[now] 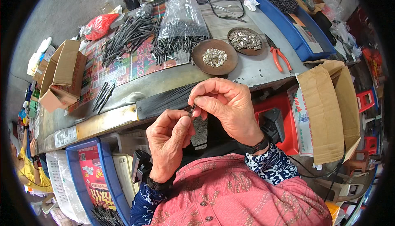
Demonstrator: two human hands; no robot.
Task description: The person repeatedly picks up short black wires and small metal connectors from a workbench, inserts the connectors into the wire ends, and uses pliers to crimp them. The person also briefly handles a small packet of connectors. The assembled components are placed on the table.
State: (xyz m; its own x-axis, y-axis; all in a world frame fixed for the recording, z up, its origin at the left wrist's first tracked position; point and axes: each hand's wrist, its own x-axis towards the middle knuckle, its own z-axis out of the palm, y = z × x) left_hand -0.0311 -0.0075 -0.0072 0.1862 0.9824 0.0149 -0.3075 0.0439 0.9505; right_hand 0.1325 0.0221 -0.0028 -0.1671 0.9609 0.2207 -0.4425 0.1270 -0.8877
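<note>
In front of my body, at the table's front edge, both hands meet at the fingertips. My left hand (pixel 169 139) is closed, thumb and index finger pinching a short, thin dark piece (pixel 192 110). At the piece's upper end, my right hand (pixel 228 108) is also closed in a pinch. The fingers cover most of the piece, so its exact kind cannot be made out. Just beyond my hands stands a brown round dish (pixel 198 53) of small, shiny metal bits (pixel 214 57). A second dish (pixel 257 52) beside it holds greyer metal bits (pixel 244 39).
Thin black sticks (pixel 127 36) lie heaped on the table, others under a clear plastic bag (pixel 183 12). Red-handled pliers (pixel 279 57) lie to the right, near a long blue tray (pixel 288 26). Cardboard boxes (pixel 63 73) flank the workspace. A blue crate (pixel 72 172) stands lower left.
</note>
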